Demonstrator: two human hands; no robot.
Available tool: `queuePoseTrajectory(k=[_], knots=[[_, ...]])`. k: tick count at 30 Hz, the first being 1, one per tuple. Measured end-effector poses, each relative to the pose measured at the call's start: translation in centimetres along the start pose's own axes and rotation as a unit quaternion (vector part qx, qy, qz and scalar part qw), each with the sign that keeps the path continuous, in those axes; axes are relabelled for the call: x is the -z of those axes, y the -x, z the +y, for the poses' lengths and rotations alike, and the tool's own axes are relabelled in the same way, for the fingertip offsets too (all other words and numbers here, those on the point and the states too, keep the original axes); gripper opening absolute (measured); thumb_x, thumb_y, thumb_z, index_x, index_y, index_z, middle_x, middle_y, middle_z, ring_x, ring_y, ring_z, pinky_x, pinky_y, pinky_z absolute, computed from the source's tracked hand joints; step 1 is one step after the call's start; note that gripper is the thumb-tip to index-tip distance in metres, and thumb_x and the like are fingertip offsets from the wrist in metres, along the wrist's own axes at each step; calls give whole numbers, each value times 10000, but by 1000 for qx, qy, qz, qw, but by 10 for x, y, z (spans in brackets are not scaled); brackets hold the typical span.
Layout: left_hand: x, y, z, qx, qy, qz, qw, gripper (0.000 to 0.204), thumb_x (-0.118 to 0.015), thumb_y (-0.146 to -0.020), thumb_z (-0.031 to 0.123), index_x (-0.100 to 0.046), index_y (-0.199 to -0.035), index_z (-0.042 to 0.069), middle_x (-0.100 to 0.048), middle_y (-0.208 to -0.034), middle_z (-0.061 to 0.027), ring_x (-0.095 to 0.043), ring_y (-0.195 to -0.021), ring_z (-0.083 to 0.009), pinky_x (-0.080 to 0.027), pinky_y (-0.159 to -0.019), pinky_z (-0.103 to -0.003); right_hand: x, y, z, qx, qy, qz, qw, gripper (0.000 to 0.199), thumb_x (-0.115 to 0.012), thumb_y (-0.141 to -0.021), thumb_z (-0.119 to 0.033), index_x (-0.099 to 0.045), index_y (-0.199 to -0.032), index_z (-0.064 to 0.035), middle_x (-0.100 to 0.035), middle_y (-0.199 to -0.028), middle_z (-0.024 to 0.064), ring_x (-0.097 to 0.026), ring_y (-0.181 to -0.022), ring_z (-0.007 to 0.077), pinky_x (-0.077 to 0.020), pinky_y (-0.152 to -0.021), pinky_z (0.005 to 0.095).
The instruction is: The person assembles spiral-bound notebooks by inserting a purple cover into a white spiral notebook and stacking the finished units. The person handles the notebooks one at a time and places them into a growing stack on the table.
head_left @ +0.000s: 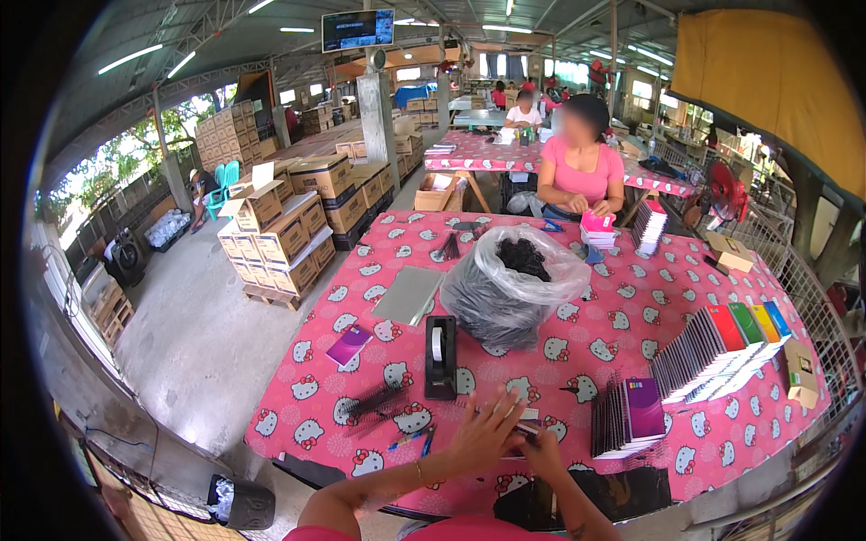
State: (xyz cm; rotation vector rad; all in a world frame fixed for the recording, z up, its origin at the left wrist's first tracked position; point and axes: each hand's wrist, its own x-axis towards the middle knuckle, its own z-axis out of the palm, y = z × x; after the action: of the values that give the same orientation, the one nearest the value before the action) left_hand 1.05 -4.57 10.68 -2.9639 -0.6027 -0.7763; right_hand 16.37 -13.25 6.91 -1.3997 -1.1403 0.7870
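My left hand (488, 433) is stretched out over the near edge of the pink patterned table, its fingers apart. Right beside it, my right hand (544, 452) is closed, with a dark edge showing at its fingers; what it holds is mostly hidden. Beyond the left hand stands a black tape dispenser (441, 365). Left of the hands lie blue-handled pliers (427, 440) and loose black binding coils (374, 402). To the right, a row of spiral notebooks (625, 417) stands with a purple cover facing outward.
A clear bag (514, 288) of black coils sits mid-table, near a grey sheet (408, 295) and a purple notebook (349, 344). More notebooks (713, 352) with coloured covers stand right. Across the table a person in pink (585, 171) handles pink notebooks. Stacked cartons (280, 239) stand left.
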Motion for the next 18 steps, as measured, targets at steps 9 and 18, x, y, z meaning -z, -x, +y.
queuePoseTrajectory(k=[9,18], knots=[[-9,14,13,-2,-58,-120,991,813,-453,-952,586,-306,-1527,31,-293,-1593,-173,-232,-1495,-339,-130,-1155,-640,3,-5,1,6,0,26,1000,185,-629,-923,-77,-674,-1074,21,-688,-798,40,-585,-745,79,-505,-644,310],[6,-9,0,-5,-27,-51,998,729,-532,-952,495,-370,-1503,48,-319,-1582,-149,-267,-1478,-323,-122,-1150,-651,-4,-7,-1,39,72,33,996,238,-606,-886,-29,-666,-1110,26,-663,-726,169,-587,-669,105,-496,-620,317]])
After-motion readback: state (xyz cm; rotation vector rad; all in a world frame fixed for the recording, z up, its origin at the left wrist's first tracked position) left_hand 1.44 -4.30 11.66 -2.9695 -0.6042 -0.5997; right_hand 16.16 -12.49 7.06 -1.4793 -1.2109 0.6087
